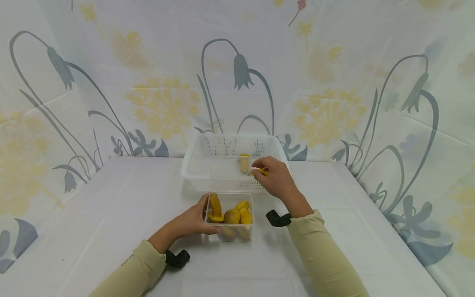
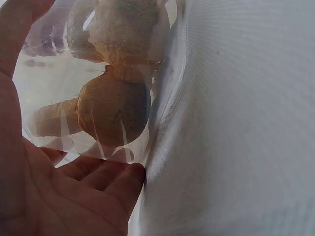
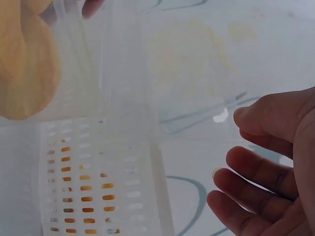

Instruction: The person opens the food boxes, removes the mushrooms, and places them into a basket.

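Observation:
My left hand [image 1: 193,217] grips a clear plastic box [image 1: 229,194] by its left side, thumb along the front wall and fingers behind. Inside lie several yellow-brown mushrooms [image 1: 232,216]; one stands cap down with its stem up. Through the box wall in the left wrist view, a round-capped mushroom [image 2: 114,109] shows its stem pointing left. Over the front right rim of a white basket [image 1: 189,170] is my right hand [image 1: 277,178]. Its fingers are loosely bent and apart, with nothing between them in the right wrist view. Yellow pieces [image 1: 264,171] show behind its fingertips, partly hidden.
Another yellow mushroom [image 1: 244,163] is in the basket, right of its middle. The basket stands at the back of the white-covered table [image 1: 148,185], just behind the box. A flower-printed cloth [image 1: 237,103] rises behind and at both sides.

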Demonstrator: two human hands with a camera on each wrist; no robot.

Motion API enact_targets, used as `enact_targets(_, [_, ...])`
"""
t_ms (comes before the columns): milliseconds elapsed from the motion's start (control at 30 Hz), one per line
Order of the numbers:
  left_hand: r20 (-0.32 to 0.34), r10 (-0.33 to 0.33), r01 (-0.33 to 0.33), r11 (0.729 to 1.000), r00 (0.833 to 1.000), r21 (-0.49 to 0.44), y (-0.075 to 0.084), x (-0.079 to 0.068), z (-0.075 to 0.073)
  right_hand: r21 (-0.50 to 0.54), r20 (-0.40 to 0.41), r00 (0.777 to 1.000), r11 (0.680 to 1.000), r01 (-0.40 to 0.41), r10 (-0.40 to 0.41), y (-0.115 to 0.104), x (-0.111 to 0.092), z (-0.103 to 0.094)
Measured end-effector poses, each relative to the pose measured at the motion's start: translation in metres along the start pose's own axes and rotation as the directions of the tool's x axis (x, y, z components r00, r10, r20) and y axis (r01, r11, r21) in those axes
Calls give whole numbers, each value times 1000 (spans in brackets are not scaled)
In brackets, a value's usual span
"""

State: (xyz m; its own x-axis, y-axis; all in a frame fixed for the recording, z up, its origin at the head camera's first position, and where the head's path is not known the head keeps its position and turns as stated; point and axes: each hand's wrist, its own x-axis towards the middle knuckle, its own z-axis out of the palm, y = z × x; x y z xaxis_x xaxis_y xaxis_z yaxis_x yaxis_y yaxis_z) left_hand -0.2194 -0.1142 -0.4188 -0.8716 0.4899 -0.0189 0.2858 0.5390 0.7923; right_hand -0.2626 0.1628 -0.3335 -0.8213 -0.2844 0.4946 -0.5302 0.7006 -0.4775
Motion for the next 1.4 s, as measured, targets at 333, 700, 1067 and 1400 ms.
enact_targets(333, [10,-2,2,1000,1000,-2,0,1,0,20,94,989,994,110,-111,-16,-4,-4])
enact_targets(700, [1,2,-2,1000,1000,-7,0,0,0,25,226,966,992,126,-128,-30,-8,-6])
enact_targets(1067, [12,0,0,1000,1000,-11,-2,0,0,20,362,915,983,183,-178,-42,-13,-1])
enact_targets(1400, [9,-10,10,1000,1000,-3,-1,0,-1,22,514,848,990,139,-131,-46,-15,6])
